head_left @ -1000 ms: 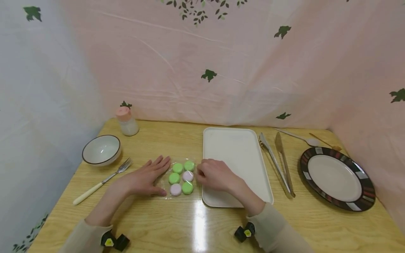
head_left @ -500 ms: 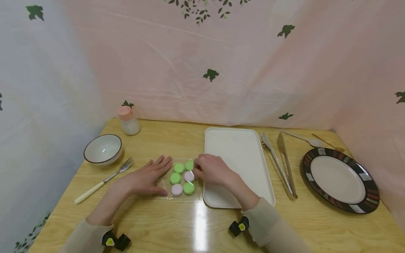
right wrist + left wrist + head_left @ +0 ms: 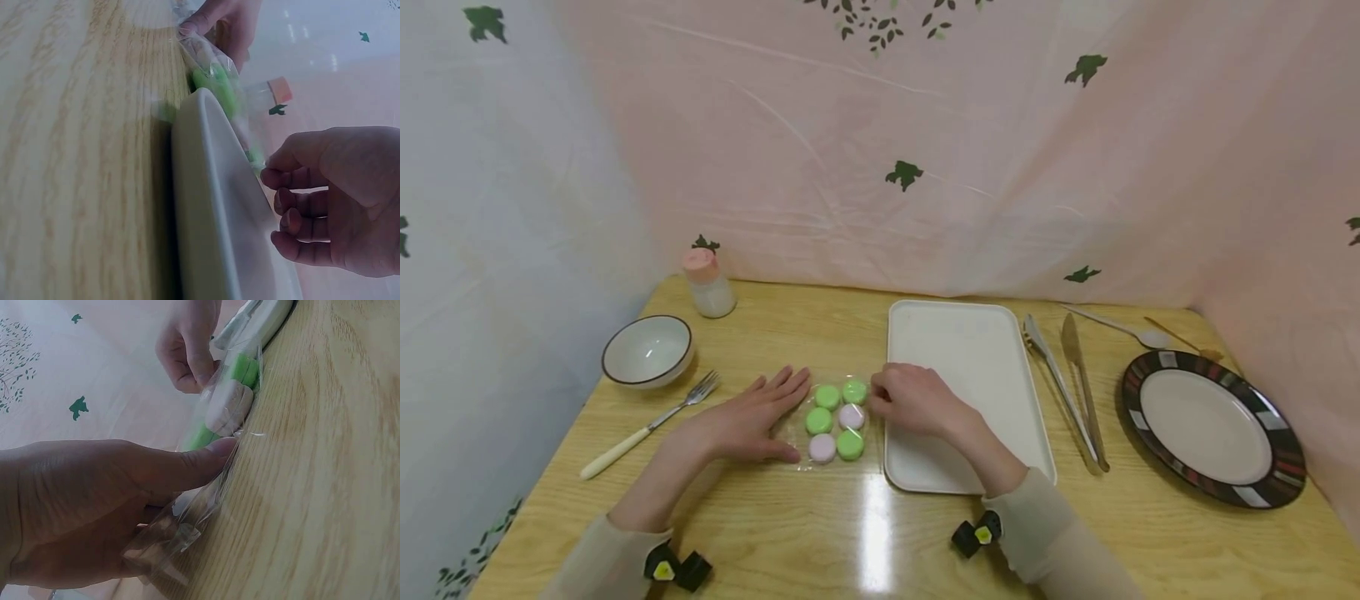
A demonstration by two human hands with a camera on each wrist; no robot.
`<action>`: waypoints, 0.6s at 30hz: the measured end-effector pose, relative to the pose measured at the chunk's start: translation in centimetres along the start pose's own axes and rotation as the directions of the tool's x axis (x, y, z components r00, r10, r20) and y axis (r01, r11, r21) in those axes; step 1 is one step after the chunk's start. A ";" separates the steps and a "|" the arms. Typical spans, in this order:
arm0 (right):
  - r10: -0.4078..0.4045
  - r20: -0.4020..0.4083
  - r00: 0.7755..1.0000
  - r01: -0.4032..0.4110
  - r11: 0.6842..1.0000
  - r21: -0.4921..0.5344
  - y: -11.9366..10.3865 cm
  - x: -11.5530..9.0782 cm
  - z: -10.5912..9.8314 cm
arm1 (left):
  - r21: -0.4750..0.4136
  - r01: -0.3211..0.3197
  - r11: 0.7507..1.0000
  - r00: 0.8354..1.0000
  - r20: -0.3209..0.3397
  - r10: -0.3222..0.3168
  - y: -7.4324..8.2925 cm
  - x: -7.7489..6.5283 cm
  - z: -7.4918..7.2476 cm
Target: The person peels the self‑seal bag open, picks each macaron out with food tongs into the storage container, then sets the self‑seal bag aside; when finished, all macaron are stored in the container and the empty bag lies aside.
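Note:
A clear plastic bag (image 3: 797,429) of several green and pale pink macarons (image 3: 818,421) lies flat on the wooden table between my hands. My left hand (image 3: 748,425) rests with straight, spread fingers on the bag's left side; in the left wrist view its thumb (image 3: 206,459) presses the film beside a pale macaron (image 3: 228,406). Over the left edge of the white tray (image 3: 955,350), my right hand (image 3: 917,398) has curled fingers. Its thumb and forefinger pinch at the bag's right edge, shown from the side in the right wrist view (image 3: 265,167).
Left of the bag are a fork (image 3: 655,425), a white bowl (image 3: 649,352) and a pink-capped jar (image 3: 709,287). Right of the tray lie tongs (image 3: 1063,392), a knife (image 3: 1084,392), a spoon (image 3: 1150,337) and a dark-rimmed plate (image 3: 1288,442).
My right hand moved left over the upper right macaron, then back right to the bag's edge, uncovering that macaron. The left hand stayed put on the bag.

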State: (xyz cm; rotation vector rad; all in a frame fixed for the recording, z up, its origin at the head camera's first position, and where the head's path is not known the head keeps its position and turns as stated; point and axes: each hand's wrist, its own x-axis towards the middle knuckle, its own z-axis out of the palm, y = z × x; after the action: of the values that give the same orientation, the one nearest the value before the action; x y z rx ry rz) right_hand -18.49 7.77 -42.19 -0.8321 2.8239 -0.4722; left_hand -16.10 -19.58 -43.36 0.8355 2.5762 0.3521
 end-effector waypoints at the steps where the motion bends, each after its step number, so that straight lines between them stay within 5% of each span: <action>1: 0.002 0.004 1.000 -0.002 1.000 -0.001 0.0 0.0 0.0 | -0.002 0.000 1.000 1.000 -0.001 0.000 0.0 0.0 0.0; 18: 0.038 -0.032 0.999 -0.038 0.999 -0.001 0.2 0.1 -0.4 | 0.002 -0.006 1.000 1.000 -0.009 0.006 -0.1 -0.2 0.0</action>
State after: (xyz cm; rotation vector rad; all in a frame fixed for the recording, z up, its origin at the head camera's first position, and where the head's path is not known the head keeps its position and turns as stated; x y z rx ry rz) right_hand -18.80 7.99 -41.86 -0.7765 2.8645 -0.4818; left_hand -16.00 -19.75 -43.35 0.8445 2.5834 0.3560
